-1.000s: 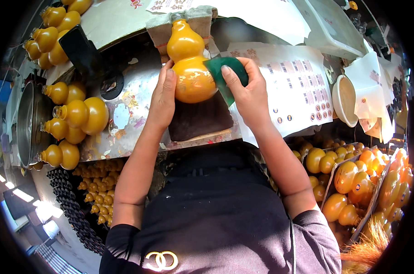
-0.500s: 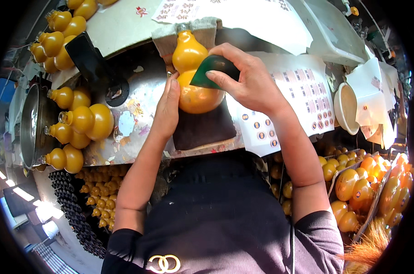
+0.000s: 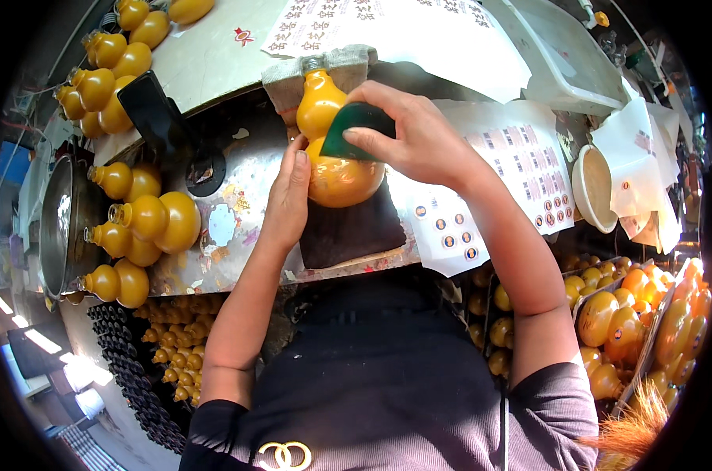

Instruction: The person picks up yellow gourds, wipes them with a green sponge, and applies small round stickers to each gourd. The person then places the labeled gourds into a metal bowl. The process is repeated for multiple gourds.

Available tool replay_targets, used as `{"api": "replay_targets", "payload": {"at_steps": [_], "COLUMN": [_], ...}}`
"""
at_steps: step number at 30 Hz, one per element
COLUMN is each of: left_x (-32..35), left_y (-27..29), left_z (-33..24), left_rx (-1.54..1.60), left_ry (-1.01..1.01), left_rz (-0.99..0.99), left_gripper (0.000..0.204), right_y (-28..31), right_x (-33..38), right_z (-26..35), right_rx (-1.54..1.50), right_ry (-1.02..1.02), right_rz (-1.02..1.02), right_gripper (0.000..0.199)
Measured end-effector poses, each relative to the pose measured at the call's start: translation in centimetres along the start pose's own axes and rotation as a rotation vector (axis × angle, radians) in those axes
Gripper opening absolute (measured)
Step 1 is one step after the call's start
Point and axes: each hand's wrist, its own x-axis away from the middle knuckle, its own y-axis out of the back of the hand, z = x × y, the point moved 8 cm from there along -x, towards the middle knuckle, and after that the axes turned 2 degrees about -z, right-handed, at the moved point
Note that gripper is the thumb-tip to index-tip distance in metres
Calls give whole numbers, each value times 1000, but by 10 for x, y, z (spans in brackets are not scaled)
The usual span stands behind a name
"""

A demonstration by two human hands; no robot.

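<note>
A yellow gourd-shaped bottle [image 3: 344, 182] lies with its glass neck pointing away from me, on a folded cloth [image 3: 360, 61]. My left hand [image 3: 291, 192] holds the bottle along its left side; some of its fingers are hidden behind it. In my right hand [image 3: 419, 141] a flat dark green scraper [image 3: 364, 125] is gripped between thumb and fingers. Its edge is pressed on the bottle's upper face, around the waist and the top of the wide bulb. Below the bottle lies a dark brown cloth pad [image 3: 352, 231].
Several yellow gourd bottles [image 3: 179, 224] stand at the left beside a metal pan [image 3: 61, 228] and a black phone-like slab on a stand [image 3: 155, 114]. Sticker sheets [image 3: 521, 165] lie right, near a pale bowl [image 3: 595, 188] and plastic tub [image 3: 564, 55]. Crates of bottles [image 3: 619, 330] sit lower right.
My right hand and the scraper have shifted slightly left across the bottle. My left hand keeps its place on the bottle's side. The whole view has shifted a little.
</note>
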Motion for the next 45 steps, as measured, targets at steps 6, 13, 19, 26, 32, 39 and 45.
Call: {"api": "replay_targets", "payload": {"at_steps": [6, 13, 19, 26, 32, 39, 45], "left_x": [-7, -8, -9, -15, -31, -37, -34], "left_y": [-5, -12, -10, -4, 4, 6, 5], "left_z": [-3, -7, 1, 8, 4, 14, 10], "left_rx": [61, 106, 189, 212, 253, 331, 388], "left_ry": [-57, 8, 63, 127, 236, 222, 264], "left_rz": [-6, 18, 29, 48, 94, 99, 82], "left_gripper": [65, 55, 53, 47, 49, 46, 48], "right_y": [5, -16, -14, -23, -8, -61, -92], "right_x": [32, 60, 80, 93, 107, 82, 64], "right_z": [-19, -64, -62, -71, -7, 59, 78], "right_rx": [-257, -395, -428, -299, 61, 408, 506], "right_ry": [-109, -266, -267, -325, 85, 409, 391], "right_rz": [-309, -485, -682, -778, -932, -464, -387], "right_gripper": [31, 38, 39, 38, 34, 39, 40]}}
